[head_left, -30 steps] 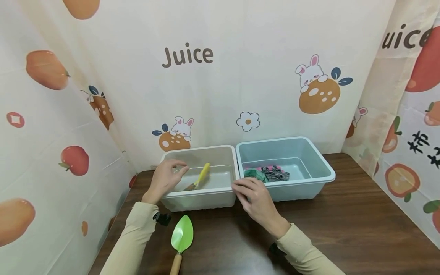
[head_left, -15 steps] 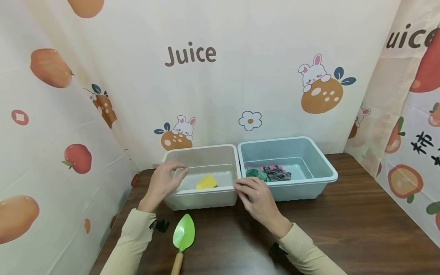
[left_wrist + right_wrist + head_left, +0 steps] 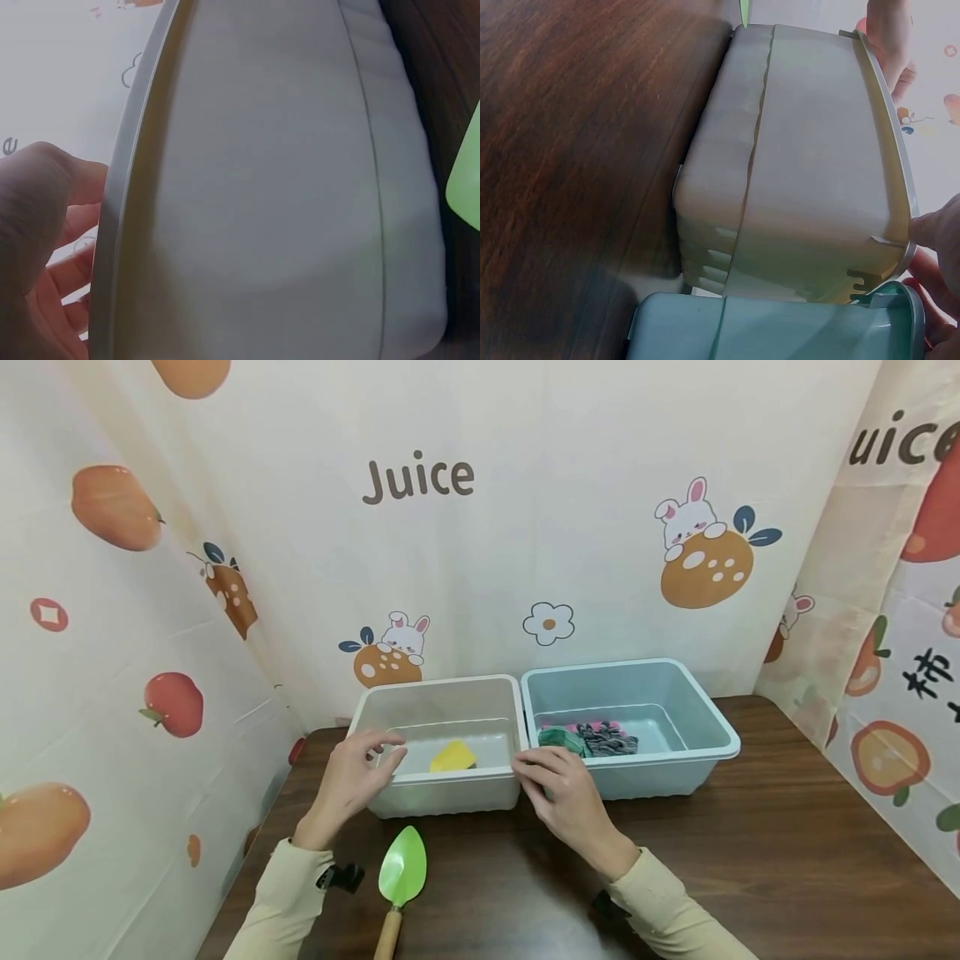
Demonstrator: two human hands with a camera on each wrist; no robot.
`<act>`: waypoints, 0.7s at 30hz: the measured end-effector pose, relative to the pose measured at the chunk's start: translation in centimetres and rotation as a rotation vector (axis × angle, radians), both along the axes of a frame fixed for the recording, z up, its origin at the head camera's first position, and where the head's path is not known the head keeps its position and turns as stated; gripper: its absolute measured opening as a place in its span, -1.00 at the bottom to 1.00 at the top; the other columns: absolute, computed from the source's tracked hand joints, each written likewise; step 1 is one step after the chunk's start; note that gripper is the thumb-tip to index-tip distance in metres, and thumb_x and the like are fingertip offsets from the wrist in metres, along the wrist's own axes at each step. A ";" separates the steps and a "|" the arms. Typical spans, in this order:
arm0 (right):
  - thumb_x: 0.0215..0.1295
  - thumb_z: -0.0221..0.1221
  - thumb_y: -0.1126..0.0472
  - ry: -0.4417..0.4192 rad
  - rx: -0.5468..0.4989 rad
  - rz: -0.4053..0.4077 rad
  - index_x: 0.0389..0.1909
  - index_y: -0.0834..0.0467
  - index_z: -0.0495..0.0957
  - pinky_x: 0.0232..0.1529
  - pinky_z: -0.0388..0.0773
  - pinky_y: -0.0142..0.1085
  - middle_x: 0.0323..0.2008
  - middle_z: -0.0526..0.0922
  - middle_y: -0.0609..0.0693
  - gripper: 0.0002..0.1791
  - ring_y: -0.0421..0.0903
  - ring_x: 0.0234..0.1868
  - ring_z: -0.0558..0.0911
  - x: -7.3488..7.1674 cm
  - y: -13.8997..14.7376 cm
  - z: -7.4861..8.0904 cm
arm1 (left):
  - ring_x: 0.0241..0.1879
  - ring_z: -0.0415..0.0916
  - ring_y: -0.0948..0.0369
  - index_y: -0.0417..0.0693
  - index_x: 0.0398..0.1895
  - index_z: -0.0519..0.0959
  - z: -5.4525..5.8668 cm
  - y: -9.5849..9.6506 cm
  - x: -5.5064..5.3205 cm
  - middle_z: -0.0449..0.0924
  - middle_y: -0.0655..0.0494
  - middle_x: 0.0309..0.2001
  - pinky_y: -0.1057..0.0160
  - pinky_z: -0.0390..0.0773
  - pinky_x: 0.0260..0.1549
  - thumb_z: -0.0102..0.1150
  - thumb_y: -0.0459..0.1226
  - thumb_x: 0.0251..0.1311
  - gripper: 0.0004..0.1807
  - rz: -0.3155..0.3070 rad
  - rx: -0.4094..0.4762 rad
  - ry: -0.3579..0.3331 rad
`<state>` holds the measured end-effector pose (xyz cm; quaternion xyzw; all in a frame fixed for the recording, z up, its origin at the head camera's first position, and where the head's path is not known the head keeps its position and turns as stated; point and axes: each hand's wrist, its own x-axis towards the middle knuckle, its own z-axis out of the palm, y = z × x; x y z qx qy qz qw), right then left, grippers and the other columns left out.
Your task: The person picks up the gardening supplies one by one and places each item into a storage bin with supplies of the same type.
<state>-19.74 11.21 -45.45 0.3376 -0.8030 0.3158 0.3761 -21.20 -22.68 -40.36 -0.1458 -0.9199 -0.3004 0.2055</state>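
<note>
A grey plastic bin [image 3: 450,793] stands at the back of the table. In it lies a yellow blade [image 3: 453,757], its lower part hidden by the front wall. My left hand [image 3: 356,781] hovers over the bin's front left corner, thumb and fingers curved apart with nothing between them. At the front right corner, my right hand [image 3: 562,793] pinches the bin's rim; the right wrist view has the fingers [image 3: 928,225] at that corner, beside the blue bin [image 3: 780,330]. A green trowel [image 3: 402,866] with a wooden handle lies on the table in front.
Against the grey bin's right side, the blue bin holds a green bundle [image 3: 564,740], a dark grey bundle [image 3: 609,740] and something pink [image 3: 600,726]. Printed curtains [image 3: 480,552] close off the back and sides. Brown tabletop [image 3: 795,852] extends to the right.
The yellow tool in the grey bin has tipped from slanting upright to lying low, showing its broad face. My left hand has drawn back slightly toward me. The right hand stays at the corner.
</note>
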 end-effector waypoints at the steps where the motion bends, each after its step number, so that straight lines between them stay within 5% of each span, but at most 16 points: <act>1: 0.16 0.52 0.38 0.001 0.000 0.001 -0.03 0.13 0.84 0.13 0.65 0.02 0.00 0.83 0.01 -0.67 0.05 0.07 0.70 0.0 0.0 0.0 | -0.20 0.65 0.09 -0.04 -0.07 0.83 -0.1 0.0 0.2 0.83 0.07 -0.10 0.04 0.63 -0.16 0.41 -0.22 0.36 -0.83 0.002 0.001 0.003; 10: 0.16 0.53 0.37 0.004 0.003 0.004 -0.03 0.13 0.84 0.11 0.65 0.01 0.00 0.83 0.02 -0.67 0.05 0.07 0.70 -0.1 0.0 -0.1 | -0.39 0.51 0.30 0.01 -0.16 0.84 -0.5 -0.1 2.2 0.67 0.25 -0.38 0.30 0.54 -0.34 0.45 -0.28 0.29 -0.90 0.017 -0.021 0.033; 16: 0.15 0.53 0.38 0.006 0.000 0.002 -0.03 0.14 0.84 0.12 0.65 0.01 -0.01 0.83 0.02 -0.67 0.05 0.07 0.70 -0.2 0.0 0.1 | -0.29 0.64 0.25 -0.01 -0.19 0.83 -1.1 0.0 3.5 0.69 0.23 -0.32 0.21 0.67 -0.24 0.50 -0.34 0.23 -0.89 0.011 0.004 0.115; 21: 0.14 0.53 0.38 0.008 -0.002 -0.001 -0.04 0.14 0.84 0.11 0.65 0.01 -0.01 0.83 0.02 -0.67 0.06 0.06 0.70 -0.1 0.0 0.0 | -0.27 0.61 0.20 0.00 -0.25 0.82 -1.5 0.0 4.6 0.74 0.19 -0.24 0.27 0.58 -0.40 0.52 -0.39 0.16 -0.86 0.017 0.050 0.203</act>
